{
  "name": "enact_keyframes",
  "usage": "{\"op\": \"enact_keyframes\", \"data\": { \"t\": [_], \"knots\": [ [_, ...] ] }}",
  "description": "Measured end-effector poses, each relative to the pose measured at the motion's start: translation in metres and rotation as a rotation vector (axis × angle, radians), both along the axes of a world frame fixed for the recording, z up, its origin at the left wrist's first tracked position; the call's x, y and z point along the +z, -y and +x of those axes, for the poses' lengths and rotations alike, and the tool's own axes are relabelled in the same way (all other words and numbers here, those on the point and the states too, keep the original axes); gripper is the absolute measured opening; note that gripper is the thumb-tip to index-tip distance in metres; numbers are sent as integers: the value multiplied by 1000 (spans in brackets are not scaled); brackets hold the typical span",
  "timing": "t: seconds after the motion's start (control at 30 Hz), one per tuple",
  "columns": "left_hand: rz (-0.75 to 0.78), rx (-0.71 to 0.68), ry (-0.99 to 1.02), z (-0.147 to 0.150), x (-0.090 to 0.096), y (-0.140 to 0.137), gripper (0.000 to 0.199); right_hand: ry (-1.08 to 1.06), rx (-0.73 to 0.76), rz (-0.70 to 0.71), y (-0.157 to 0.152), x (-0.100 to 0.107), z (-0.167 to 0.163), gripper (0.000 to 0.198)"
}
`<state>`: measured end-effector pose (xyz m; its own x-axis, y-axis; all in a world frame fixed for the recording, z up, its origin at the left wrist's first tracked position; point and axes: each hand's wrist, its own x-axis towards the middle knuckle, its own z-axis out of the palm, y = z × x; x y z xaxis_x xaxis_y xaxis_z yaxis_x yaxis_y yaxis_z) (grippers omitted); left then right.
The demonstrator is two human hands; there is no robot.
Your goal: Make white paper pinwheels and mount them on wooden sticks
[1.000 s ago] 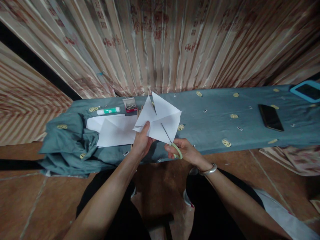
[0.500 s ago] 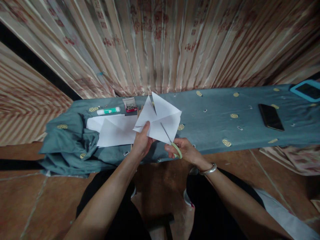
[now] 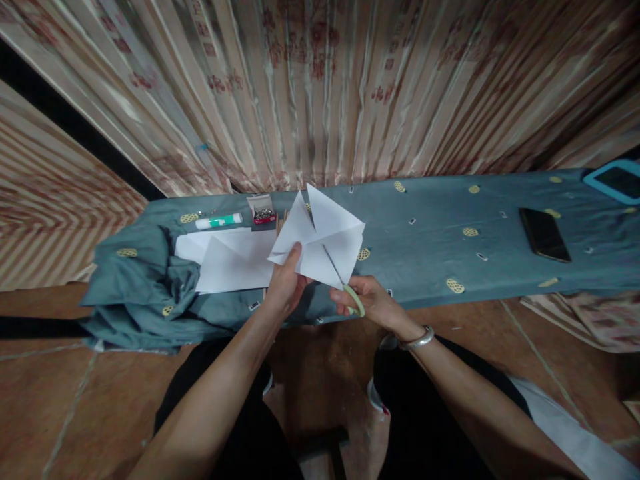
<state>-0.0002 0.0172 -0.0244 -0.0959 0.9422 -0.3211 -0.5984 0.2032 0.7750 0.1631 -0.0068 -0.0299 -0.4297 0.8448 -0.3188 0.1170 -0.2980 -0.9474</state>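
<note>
My left hand [image 3: 289,280] grips a white sheet of paper [image 3: 334,230] by its lower left edge, thumb on top. Slits run into the sheet from its edges, one of them opening wide at the top. Green-handled scissors [image 3: 356,301] are in my right hand [image 3: 367,299], the fingers wrapped around the handles. One dark blade lies across the lower right part of the sheet, pointing up and left toward its middle. The other blade is hidden, probably beneath the paper.
Left on the cloth-covered surface [image 3: 420,253] lie more white sheets [image 3: 235,263], a glue stick [image 3: 219,221], a small box of metal bits [image 3: 262,212] and thin wooden sticks [image 3: 281,223]. Toward the right are a black phone [image 3: 544,235] and a blue-framed tablet [image 3: 615,181]. A patterned curtain [image 3: 320,93] hangs behind.
The whole view has shifted very slightly. Both hands, the paper and the scissors keep nearly the same position.
</note>
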Motion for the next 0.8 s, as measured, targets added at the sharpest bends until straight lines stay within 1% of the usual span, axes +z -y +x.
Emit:
{"op": "enact_keyframes", "data": {
  "t": [0.23,0.47,0.7,0.8],
  "knots": [
    [12,-3,2,0,0,0,32,-5,-9,20,0,-6,1,42],
    [22,-9,-4,-1,0,0,36,9,-21,22,0,-2,-1,44],
    [9,7,3,-1,0,0,32,-5,-41,22,0,-3,-3,42],
    [0,15,9,-1,0,0,32,-12,-37,-14,0,-4,-3,41]
  ]
}}
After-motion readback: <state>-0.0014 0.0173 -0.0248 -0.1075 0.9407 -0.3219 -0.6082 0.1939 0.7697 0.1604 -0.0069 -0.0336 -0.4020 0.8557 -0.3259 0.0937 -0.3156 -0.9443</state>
